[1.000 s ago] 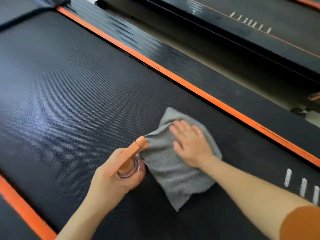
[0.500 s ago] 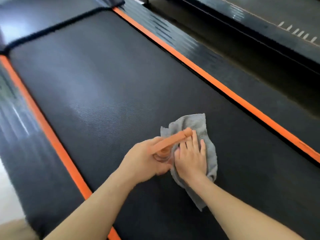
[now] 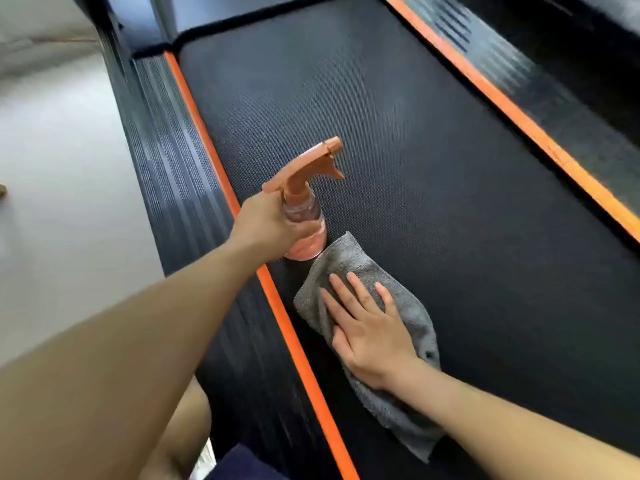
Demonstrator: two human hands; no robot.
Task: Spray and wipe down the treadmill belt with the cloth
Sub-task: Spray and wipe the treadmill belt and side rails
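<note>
The black textured treadmill belt [image 3: 433,168] fills the middle of the head view. A grey cloth [image 3: 412,403] lies on it near the left orange stripe. My right hand [image 3: 367,330] presses flat on the cloth with straight fingers. My left hand [image 3: 266,226] grips a clear spray bottle [image 3: 304,216] with an orange trigger head. The bottle is held upright just above the belt, beside the cloth's far corner, nozzle pointing up the belt.
Orange stripes [image 3: 291,334] and ribbed black side rails [image 3: 162,140] border the belt on both sides. Pale floor [image 3: 62,185] lies to the left. The belt's front end meets a dark cover [image 3: 242,15] at the top. My knee shows at the bottom.
The cloth and my right hand slid from the belt's middle to its left edge. My left hand lifted the bottle clear of the cloth. The view swung left.
</note>
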